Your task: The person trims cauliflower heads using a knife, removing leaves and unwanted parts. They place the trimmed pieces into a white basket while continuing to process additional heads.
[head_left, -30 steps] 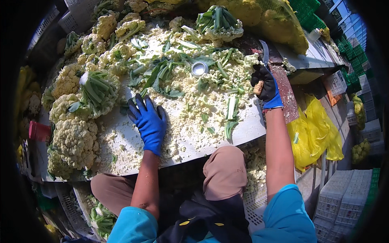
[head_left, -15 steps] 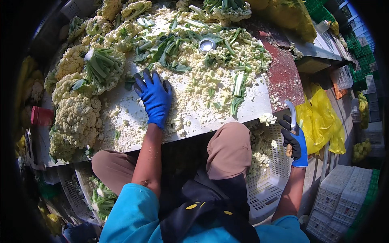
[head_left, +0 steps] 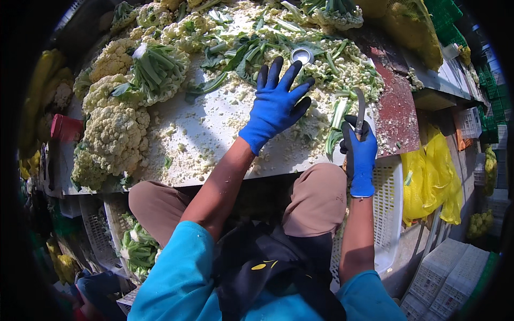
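Observation:
My left hand (head_left: pixel 278 107), in a blue glove with black fingertips, is spread over the middle of the white tabletop (head_left: pixel 211 120), near scattered cauliflower crumbs and cut leaves (head_left: pixel 249 56). Nothing is in it. My right hand (head_left: pixel 360 144), gloved the same way, is wrapped round a small curved knife (head_left: pixel 360 109) whose blade points away from me. The blade is close to a pale leaf stalk (head_left: pixel 339 115) near the table's right side; whether they touch I cannot tell. Whole cauliflowers (head_left: pixel 118 131) are heaped on the left, one lying with its cut green stalks (head_left: pixel 155 69) upward.
A small round metal dish (head_left: pixel 302 55) lies among the trimmings. The red board (head_left: pixel 399 115) borders the table on the right. Below its front edge stands a white crate (head_left: pixel 388 214). Yellow net bags (head_left: pixel 433 176) hang at the right, and a red container (head_left: pixel 67 127) is at far left.
My left hand has moved right across the tabletop, fingers spreading wider. My right hand has brought the knife left, from over the crate to the table's edge. The view has shifted slightly.

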{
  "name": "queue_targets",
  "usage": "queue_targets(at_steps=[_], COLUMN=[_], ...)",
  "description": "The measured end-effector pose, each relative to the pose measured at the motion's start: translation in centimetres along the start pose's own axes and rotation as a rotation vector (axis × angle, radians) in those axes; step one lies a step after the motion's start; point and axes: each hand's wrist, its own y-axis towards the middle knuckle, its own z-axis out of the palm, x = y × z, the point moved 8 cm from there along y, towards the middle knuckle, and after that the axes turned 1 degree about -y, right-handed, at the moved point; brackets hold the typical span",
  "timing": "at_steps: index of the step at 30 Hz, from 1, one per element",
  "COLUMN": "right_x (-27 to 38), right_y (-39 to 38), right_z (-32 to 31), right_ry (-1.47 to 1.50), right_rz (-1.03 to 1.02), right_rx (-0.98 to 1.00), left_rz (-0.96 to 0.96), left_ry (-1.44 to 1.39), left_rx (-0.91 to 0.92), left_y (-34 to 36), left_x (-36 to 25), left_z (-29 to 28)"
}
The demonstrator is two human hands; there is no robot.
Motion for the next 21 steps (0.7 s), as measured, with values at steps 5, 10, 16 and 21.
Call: queue_targets(at_steps=[5, 10, 16, 21], right_x=[3.6, 0.7, 2.8, 3.3], right_y=[9.8, 20.8, 15.3, 17.5], right_z=[6.4, 6.2, 9.4, 1.2], right_ry=[-0.074, -0.085, -0.04, 0.072], right_rz=[-0.154, -0.211, 0.141, 0.069], right_rx=[-0.031, -0.158, 0.455, 0.008], left_rz=[-0.13, -0.255, -0.255, -0.404], left_ry=[0.028, -0.031, 0.285, 0.326], left_rx=[0.146, 0.44, 0.252, -0.006], left_y=[4.7, 8.6, 2.5, -1.8], left_x=[2.7, 6.0, 13.2, 17.8], left_z=[5.9, 11.5, 3.5, -0.8])
